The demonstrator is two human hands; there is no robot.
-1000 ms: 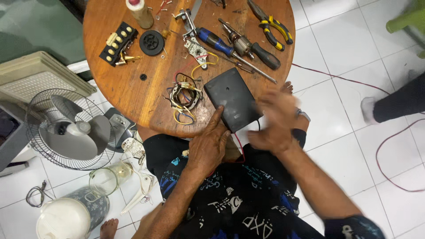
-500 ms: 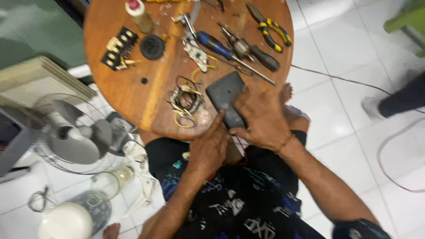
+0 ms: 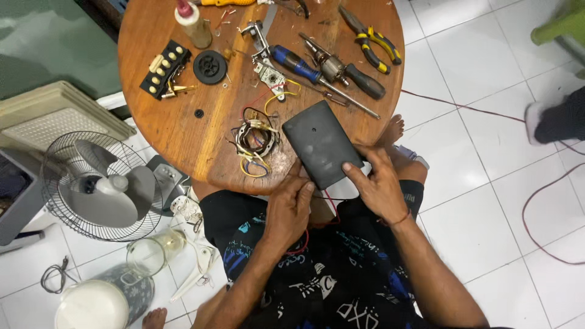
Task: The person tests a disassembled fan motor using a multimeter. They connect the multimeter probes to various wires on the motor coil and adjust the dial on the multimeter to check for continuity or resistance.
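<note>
- Nearest us, our left hand (image 3: 289,204) grips the near end of the flat dark grey plastic box (image 3: 321,143) from below, fingers curled at its lower corner, thin red wires (image 3: 332,210) running out beneath it over our lap
- Our right hand (image 3: 378,183) lies open against the box's right edge, fingers spread along the side and steadying it
- The box rests half on the near rim of the round wooden table (image 3: 164,116), half over our knees; it looks closed, its smooth face up with one small hole showing, so we judge the casing is on and the wiring under it is what remains to be dealt with
- Just left of the box sits a motor winding with yellow, red and black leads (image 3: 253,141), loose and joined to nothing we can make out
- Further on lie a blue-handled screwdriver (image 3: 304,64), a black-handled screwdriver (image 3: 359,82) and a small metal switch part with yellow wire (image 3: 271,76), all apart from our hands
- At the far rim are yellow-handled pliers (image 3: 375,39), a black round cap (image 3: 210,67), a black push-button block (image 3: 164,70) and a cream glue bottle (image 3: 192,21)
- On the tiled floor to our left stand a grey caged fan (image 3: 91,183) and a clear glass jar (image 3: 149,253)
</note>
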